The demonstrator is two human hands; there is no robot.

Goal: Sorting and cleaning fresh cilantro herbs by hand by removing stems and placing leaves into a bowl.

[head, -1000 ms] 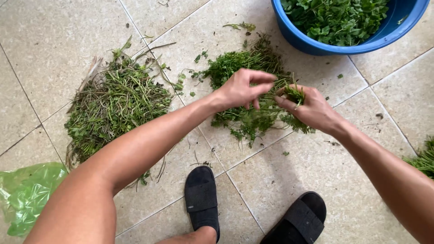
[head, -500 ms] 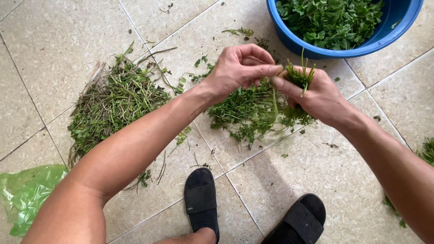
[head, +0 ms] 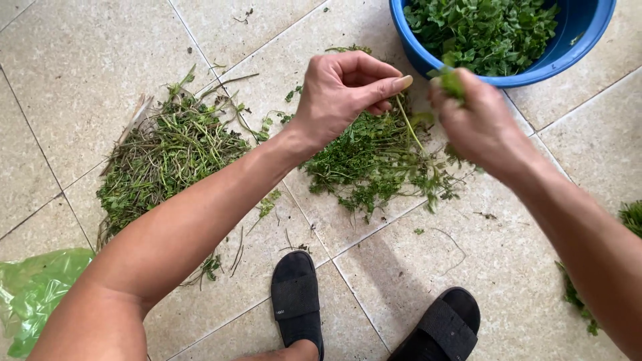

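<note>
Gleaming beige tiled floor (head: 80,87)

Your basin (head: 588,40) is bright blue and holds fresh mid-green leaves (head: 481,30), the same green as the sprig (head: 452,81) in your right hand (head: 478,124) and the thin pale-green stem (head: 408,122) pinched by your left hand (head: 341,93). The pile (head: 374,160) under your hands is deep green, while the heap (head: 167,157) to the left runs duller, green mixed with brown and straw-coloured stalks. Your floor (head: 80,60) is beige speckled tile with grey grout lines, your sandals (head: 297,304) are black, and the bag (head: 30,294) is translucent light green
</note>
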